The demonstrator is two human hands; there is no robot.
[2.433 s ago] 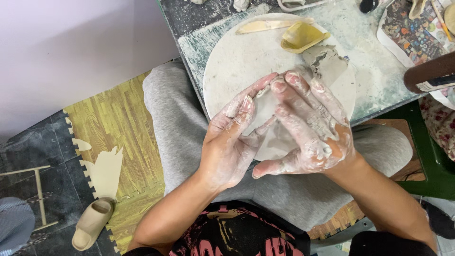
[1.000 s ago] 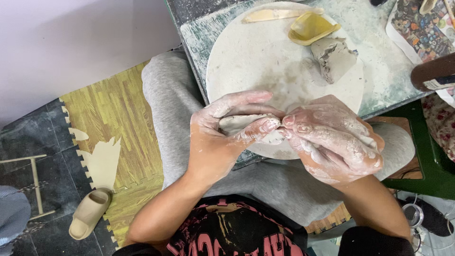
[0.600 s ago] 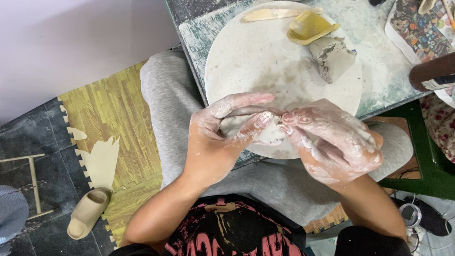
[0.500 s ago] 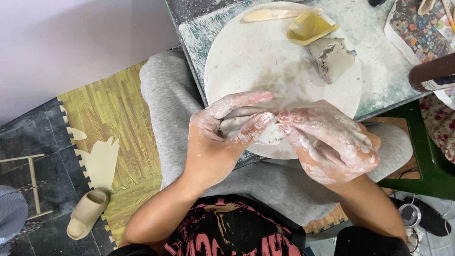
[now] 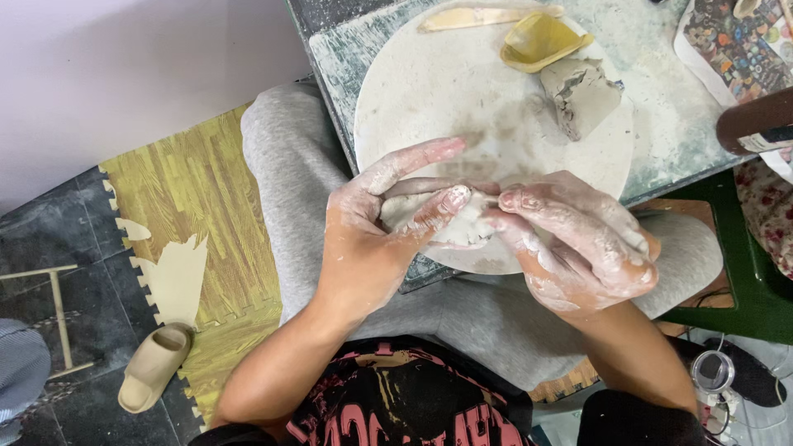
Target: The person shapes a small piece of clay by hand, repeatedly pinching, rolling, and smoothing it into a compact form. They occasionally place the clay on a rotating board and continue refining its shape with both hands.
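Grey, dusty counter (image 5: 661, 124) at far right, bearing a round pale board (image 5: 429, 91). On the board's far side, a grey clay wedge (image 5: 582, 95), a yellow sponge (image 5: 541, 40) and a flat wooden rib (image 5: 475, 16). Near the board's near edge, left hand (image 5: 376, 235) and right hand (image 5: 578, 244), both clay-smeared, each grip closed on one pale clay lump (image 5: 450, 223) between them.
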